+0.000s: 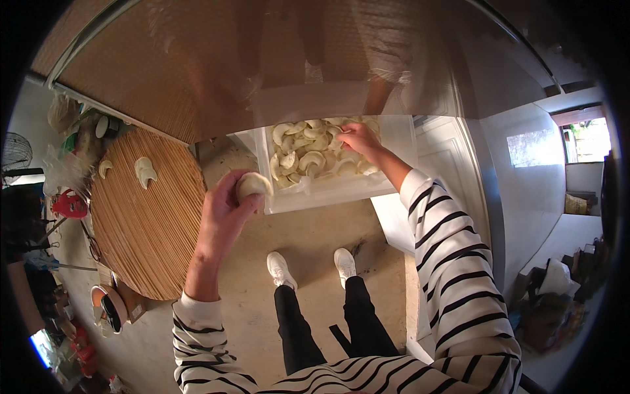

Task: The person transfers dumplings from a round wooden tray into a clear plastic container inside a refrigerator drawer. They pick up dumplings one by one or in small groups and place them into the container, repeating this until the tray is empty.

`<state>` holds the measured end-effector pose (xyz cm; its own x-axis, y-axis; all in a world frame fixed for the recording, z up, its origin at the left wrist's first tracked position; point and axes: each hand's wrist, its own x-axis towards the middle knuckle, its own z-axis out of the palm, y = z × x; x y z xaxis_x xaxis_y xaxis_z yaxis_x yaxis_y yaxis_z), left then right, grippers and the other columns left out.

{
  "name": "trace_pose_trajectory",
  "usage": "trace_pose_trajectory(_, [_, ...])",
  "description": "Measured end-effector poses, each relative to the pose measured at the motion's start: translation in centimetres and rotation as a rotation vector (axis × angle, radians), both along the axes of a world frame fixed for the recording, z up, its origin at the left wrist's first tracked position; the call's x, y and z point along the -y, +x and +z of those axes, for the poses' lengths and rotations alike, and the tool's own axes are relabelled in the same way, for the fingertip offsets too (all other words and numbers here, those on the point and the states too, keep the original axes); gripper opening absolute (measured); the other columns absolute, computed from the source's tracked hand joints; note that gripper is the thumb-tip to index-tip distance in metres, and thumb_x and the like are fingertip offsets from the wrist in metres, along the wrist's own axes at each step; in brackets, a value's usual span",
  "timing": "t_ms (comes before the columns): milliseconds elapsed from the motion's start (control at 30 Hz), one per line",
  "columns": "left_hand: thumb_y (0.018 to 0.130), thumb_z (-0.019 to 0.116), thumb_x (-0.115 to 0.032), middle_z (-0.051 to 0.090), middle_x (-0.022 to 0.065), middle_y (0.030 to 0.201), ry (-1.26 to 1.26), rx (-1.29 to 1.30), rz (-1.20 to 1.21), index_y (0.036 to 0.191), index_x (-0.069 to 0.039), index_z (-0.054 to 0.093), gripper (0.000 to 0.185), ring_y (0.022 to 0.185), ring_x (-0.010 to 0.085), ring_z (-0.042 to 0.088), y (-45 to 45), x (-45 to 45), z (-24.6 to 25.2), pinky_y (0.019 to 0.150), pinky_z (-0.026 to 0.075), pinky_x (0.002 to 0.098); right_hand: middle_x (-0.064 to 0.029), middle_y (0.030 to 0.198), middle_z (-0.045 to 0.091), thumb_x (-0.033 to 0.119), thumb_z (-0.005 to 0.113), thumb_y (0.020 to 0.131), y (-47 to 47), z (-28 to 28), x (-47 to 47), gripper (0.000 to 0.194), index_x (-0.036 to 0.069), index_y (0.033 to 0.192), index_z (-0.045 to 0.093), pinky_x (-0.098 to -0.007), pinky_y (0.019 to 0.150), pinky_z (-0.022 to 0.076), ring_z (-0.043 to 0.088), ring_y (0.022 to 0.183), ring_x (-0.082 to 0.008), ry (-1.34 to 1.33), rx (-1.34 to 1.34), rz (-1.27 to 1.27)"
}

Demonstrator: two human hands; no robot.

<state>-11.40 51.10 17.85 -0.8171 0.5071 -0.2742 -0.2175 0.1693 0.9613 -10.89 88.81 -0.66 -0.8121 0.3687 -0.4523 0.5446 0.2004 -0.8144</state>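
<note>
A pulled-out white drawer [339, 189] of a freezer or fridge holds a heap of pale crescent dumplings [312, 145]. My left hand [229, 207], beside the drawer's left front corner, grips a dumpling [255, 186] between thumb and fingers; whether more lie behind it is hidden. My right hand [362, 140] reaches into the drawer, its fingertips pinched on a dumpling at the top of the heap. On the round ribbed tray [147, 226] to the left lie a single dumpling [105, 169] and a small cluster of dumplings [145, 172].
A glossy brown door or panel [315, 64] overhangs the drawer's far part. Right of it stands a white panelled door [448, 167]. A pink-rimmed basin [108, 308] and a cardboard box [132, 300] sit by the tray. My white shoes [280, 270] are on the floor.
</note>
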Motion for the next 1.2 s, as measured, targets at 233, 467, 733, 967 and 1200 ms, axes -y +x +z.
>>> trace_pose_trajectory(233, [0.09, 0.07, 0.0, 0.065, 0.004, 0.103, -0.016, 0.011, -0.029, 0.123, 0.002, 0.061, 0.034, 0.087, 0.009, 0.061, -0.7, -1.9, 0.3, 0.077, 0.054, 0.025, -0.0204, 0.093, 0.074, 0.028, 0.08, 0.068, -1.3, 0.6, 2.2, 0.041, 0.0, 0.097, 0.073, -0.0401, 0.083, 0.0563, 0.073, 0.089, -0.0336, 0.462, -0.018, 0.114])
trace_pose_trajectory(467, [0.09, 0.07, 0.001, 0.065, 0.0047, 0.102, -0.016, 0.014, -0.013, 0.121, 0.002, 0.062, 0.033, 0.085, 0.0098, 0.061, -0.1, -0.8, -0.3, 0.075, 0.054, 0.0251, -0.018, 0.094, 0.075, 0.03, 0.08, 0.069, -1.5, 0.8, 1.8, 0.044, 0.0, 0.101, 0.073, -0.0374, 0.08, 0.0546, 0.072, 0.089, -0.0266, 0.47, 0.008, 0.15])
trace_pose_trajectory(733, [0.09, 0.07, 0.0, 0.065, 0.0042, 0.102, -0.071, 0.081, 0.055, 0.121, 0.001, 0.063, 0.032, 0.085, 0.0092, 0.061, 0.4, 1.7, -0.2, 0.074, 0.055, 0.0251, -0.0122, 0.097, 0.074, 0.024, 0.072, 0.071, 1.6, 2.7, -1.7, 0.047, -0.001, 0.112, 0.071, -0.0374, 0.075, 0.0549, 0.071, 0.08, -0.0229, 0.055, 0.039, 0.297])
trace_pose_trajectory(967, [0.09, 0.07, 0.0, 0.066, 0.0035, 0.102, -0.076, 0.101, 0.081, 0.122, 0.0, 0.063, 0.033, 0.085, 0.0091, 0.062, 0.7, 2.4, -0.8, 0.076, 0.055, 0.0244, -0.0133, 0.097, 0.074, 0.022, 0.069, 0.074, 0.6, 4.2, 1.6, 0.044, 0.001, 0.112, 0.07, -0.037, 0.081, 0.053, 0.07, 0.091, -0.023, 0.095, -0.077, 0.533])
trace_pose_trajectory(1200, [0.09, 0.071, -0.002, 0.066, 0.0032, 0.102, -0.051, 0.095, 0.079, 0.122, 0.0, 0.063, 0.034, 0.085, 0.0089, 0.062, 1.3, 3.0, -1.8, 0.076, 0.054, 0.0243, -0.0225, 0.101, 0.072, 0.012, 0.064, 0.078, -3.2, 5.2, 8.0, 0.032, 0.0, 0.107, 0.069, -0.0437, 0.085, 0.0528, 0.069, 0.098, -0.038, 0.302, -0.365, 0.645])
